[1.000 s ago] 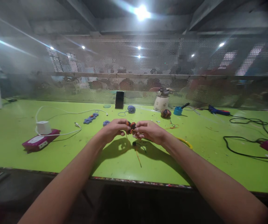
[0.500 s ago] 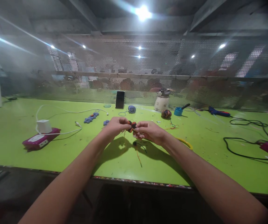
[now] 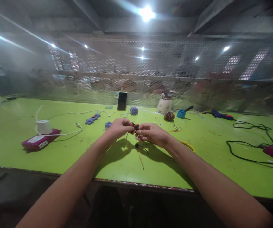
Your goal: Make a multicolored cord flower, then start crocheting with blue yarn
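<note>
Between my hands is a small crocheted flower (image 3: 133, 124) in dark and orange yarn, raised above the green table (image 3: 124, 169). My left hand (image 3: 120, 127) pinches its left side between thumb and fingers. From the right, my right hand (image 3: 152, 133) pinches its other edge, and the fingertips cover part of it. A thin yarn tail hangs under the flower. Below the hands lies a small dark knotted yarn piece (image 3: 136, 145) with orange and dark loose ends. Just left of my left hand rests a blue-purple crocheted flower (image 3: 108, 125).
A joined strip of purple flowers (image 3: 92, 119), a purple yarn ball (image 3: 134, 110) and a multicolour yarn ball (image 3: 169, 116) lie behind. A phone (image 3: 122, 101), bottle (image 3: 164, 103), blue tape roll (image 3: 180, 114), glue gun (image 3: 222, 114), yellow ring (image 3: 188, 145) and power strip (image 3: 41, 140) surround the hands.
The view has shifted very slightly. Both hands keep their pinch on the flower, with only slight finger movement, and the hanging yarn tail has swung a little.
</note>
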The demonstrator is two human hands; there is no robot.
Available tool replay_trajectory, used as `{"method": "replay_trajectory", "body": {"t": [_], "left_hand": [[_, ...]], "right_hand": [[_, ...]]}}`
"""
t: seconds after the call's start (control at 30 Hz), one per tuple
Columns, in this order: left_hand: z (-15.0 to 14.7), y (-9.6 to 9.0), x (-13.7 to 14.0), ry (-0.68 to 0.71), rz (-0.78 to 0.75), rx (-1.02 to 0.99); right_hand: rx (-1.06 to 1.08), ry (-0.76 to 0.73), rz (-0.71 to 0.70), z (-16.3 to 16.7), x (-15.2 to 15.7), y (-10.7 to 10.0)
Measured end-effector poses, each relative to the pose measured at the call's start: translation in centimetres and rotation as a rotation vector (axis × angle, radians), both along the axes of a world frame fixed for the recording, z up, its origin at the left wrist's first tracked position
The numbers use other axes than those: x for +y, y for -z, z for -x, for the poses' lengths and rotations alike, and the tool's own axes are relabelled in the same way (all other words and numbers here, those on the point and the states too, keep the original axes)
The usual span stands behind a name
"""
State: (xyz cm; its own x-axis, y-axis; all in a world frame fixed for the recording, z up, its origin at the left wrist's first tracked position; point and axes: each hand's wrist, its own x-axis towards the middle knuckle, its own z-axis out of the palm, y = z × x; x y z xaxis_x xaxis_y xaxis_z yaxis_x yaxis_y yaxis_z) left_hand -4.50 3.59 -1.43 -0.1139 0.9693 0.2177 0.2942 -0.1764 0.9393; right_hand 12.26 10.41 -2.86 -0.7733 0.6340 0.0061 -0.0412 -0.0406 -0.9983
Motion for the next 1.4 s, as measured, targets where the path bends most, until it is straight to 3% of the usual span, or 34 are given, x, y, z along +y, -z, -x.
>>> {"method": "replay_trajectory", "body": {"t": [0.43, 1.17, 1.23, 1.33, 1.4], "left_hand": [[1.3, -0.4, -0.2, 0.219, 0.111, 0.016], [1.5, -0.6, -0.3, 0.223, 0.095, 0.046], [1.6, -0.6, -0.3, 0.231, 0.097, 0.055], [1.9, -0.7, -0.4, 0.248, 0.101, 0.073], [2.0, -0.6, -0.4, 0.258, 0.099, 0.084]], "right_hand": [[0.015, 0.008, 0.014, -0.1, -0.1, -0.2], [0.03, 0.002, -0.009, -0.5, 0.2, -0.6], [-0.022, 0.064, -0.121, -0.5, 0.3, -0.7], [-0.273, 0.154, -0.459, -0.3, 0.6, -0.4], [-0.392, 0.173, -0.607, -0.2, 0.7, -0.1]]}}
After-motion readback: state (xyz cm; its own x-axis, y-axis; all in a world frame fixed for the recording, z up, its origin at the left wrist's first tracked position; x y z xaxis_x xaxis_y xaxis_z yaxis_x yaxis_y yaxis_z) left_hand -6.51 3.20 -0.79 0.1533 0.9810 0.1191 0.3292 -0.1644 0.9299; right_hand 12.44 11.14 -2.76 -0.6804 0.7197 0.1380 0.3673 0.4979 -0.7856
